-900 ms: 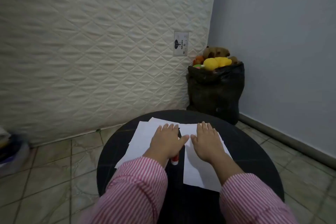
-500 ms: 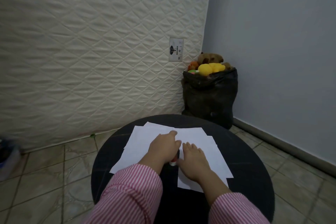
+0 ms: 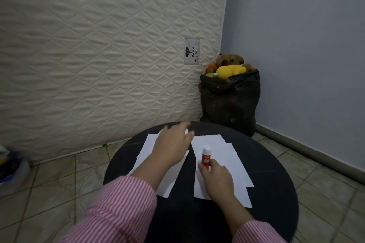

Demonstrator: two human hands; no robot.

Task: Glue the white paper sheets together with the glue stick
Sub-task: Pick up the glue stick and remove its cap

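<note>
White paper sheets lie on a round black table (image 3: 272, 173): a left stack (image 3: 173, 179) and a right stack (image 3: 227, 156) with a dark gap between them. My right hand (image 3: 217, 179) pinches the lower end of a red glue stick with a white cap (image 3: 206, 156), held upright over the right stack. My left hand (image 3: 173, 144) lies over the far part of the left stack, blurred by motion, with its fingers stretched toward the table's far edge.
A quilted mattress (image 3: 98, 45) leans upright behind the table. A black bag (image 3: 231, 102) stuffed with plush toys stands in the corner by the blue wall. Tiled floor surrounds the table, with blurred items at the far left (image 3: 11, 167).
My right hand has picked the glue stick up from the gap between the stacks and raised it upright. My left hand has slid forward over the left sheets.
</note>
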